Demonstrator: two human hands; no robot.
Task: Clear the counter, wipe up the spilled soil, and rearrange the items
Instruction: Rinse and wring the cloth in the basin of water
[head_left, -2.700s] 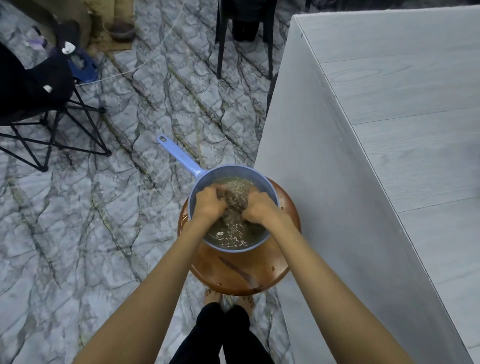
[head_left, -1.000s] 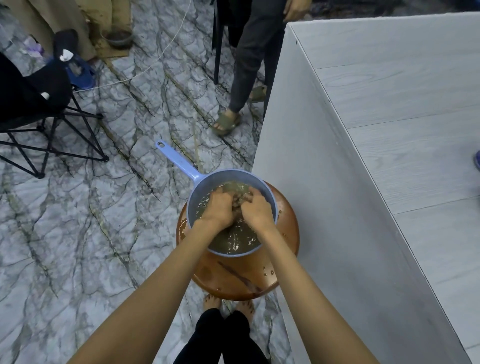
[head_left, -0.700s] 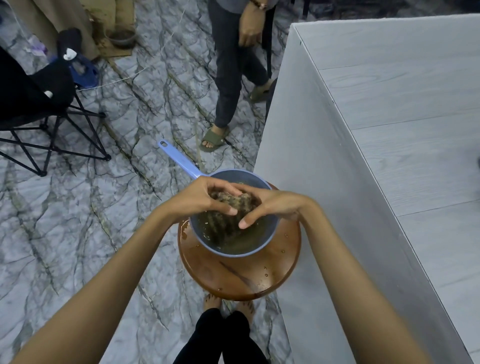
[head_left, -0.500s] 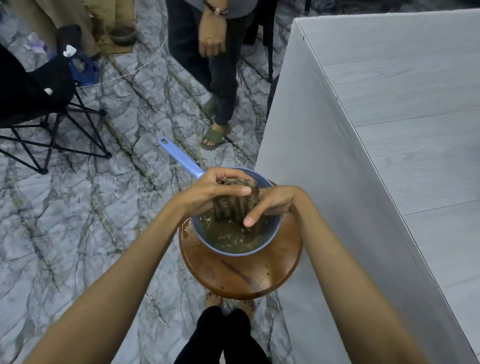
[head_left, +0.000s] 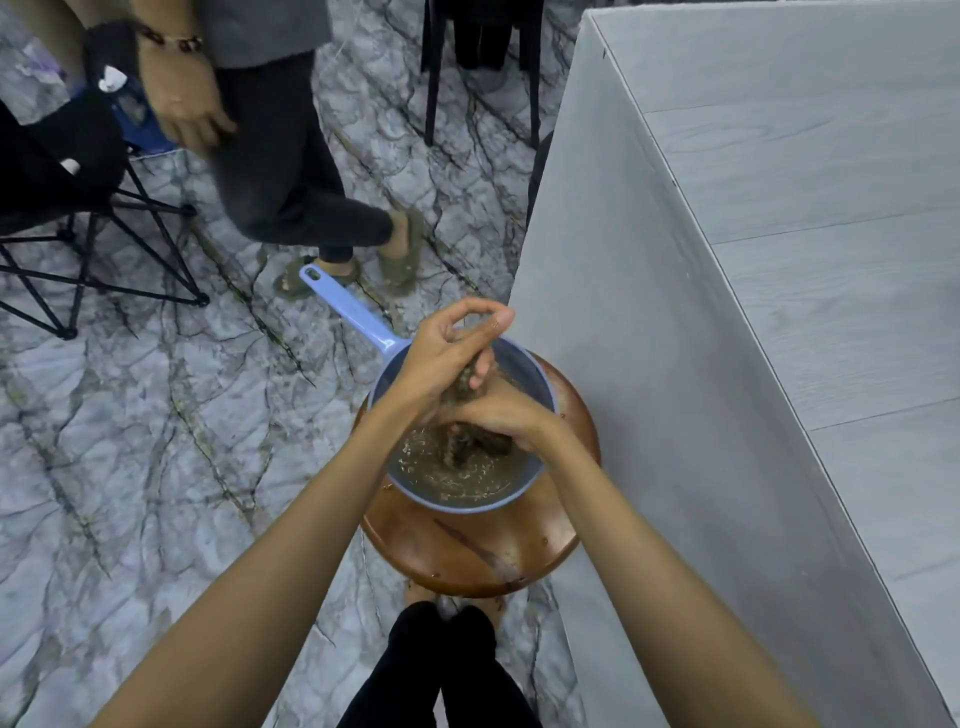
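While the left hand (head_left: 441, 358) grips the upper end of the cloth (head_left: 461, 388), the right hand (head_left: 501, 415) clenches its lower end; both sit mid-frame, over the pan (head_left: 523, 365).

One round wooden stool (head_left: 467, 556) stands in view. On it sits one blue dipper (head_left: 353, 314). Over the dipper is one wet cloth (head_left: 470, 444), gripped by two hands, the left hand (head_left: 441, 358) and the right hand (head_left: 498, 415). Right of the stool runs one grey counter (head_left: 779, 260). Beyond the stool are two chairs, a folding chair (head_left: 78, 197) to the left and a straight-legged chair (head_left: 430, 78) farther back. There is also one bystander (head_left: 275, 171), wearing one bracelet (head_left: 171, 40) and two green sandals (head_left: 296, 278).
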